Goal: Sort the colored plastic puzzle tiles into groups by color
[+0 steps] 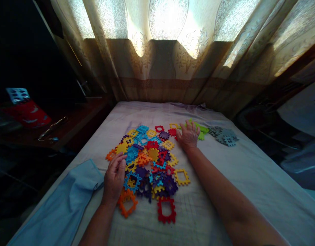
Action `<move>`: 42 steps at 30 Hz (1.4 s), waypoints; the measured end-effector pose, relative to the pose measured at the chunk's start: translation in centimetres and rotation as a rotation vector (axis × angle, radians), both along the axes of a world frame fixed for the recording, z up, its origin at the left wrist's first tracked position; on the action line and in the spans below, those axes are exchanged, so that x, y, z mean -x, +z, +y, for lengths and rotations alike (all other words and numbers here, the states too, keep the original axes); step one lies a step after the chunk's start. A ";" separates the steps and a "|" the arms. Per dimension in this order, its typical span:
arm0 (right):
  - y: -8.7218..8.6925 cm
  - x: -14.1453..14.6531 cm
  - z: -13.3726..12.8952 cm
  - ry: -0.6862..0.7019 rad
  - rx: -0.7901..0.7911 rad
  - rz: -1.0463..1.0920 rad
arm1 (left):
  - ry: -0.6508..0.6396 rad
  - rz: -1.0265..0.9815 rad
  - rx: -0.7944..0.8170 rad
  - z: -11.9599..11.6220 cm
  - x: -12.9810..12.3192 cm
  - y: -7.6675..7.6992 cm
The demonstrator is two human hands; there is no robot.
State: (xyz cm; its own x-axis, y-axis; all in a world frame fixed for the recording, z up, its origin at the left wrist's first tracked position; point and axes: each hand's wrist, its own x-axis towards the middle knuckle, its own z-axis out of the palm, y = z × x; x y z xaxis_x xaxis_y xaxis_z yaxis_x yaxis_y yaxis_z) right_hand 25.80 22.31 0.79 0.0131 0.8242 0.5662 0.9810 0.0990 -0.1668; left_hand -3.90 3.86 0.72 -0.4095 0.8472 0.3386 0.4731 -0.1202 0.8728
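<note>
A heap of toothed plastic building tiles [153,153] in orange, yellow, blue, purple and red lies on the bed. My left hand [116,174] rests at the heap's left edge, fingers loosely curved and apart, with no tile visible in it. Farther off, my right hand [189,136] lies palm down with spread fingers over the green tiles [202,129], partly covering them. Just right of these is a pile of grey tiles [224,135]. Closest to me are a red square frame tile [160,210] and an orange frame tile [133,205].
A light blue cloth [67,194] lies along the bed's left side. Beyond the white sheet [157,111] hang patterned curtains [162,65]. On the left, a dark wooden table [93,106] carries a red container [31,114] and a pen [52,128].
</note>
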 end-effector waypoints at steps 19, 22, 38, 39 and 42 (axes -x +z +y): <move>0.1 4.0 2.9 0.250 0.369 -0.078 | 0.012 0.022 -0.016 0.1 0.0 -0.4; -0.1 4.5 1.3 0.380 0.350 -0.075 | 0.007 0.008 -0.020 0.1 0.0 -0.3; 1.0 7.5 2.0 0.311 0.453 -0.028 | 0.128 0.135 -0.089 0.1 0.1 -1.0; 1.1 7.4 1.8 0.342 0.460 -0.042 | 0.131 0.162 -0.078 0.2 0.2 -1.2; 1.4 6.5 0.6 0.419 0.474 0.005 | 0.090 0.227 -0.036 0.2 0.1 -1.3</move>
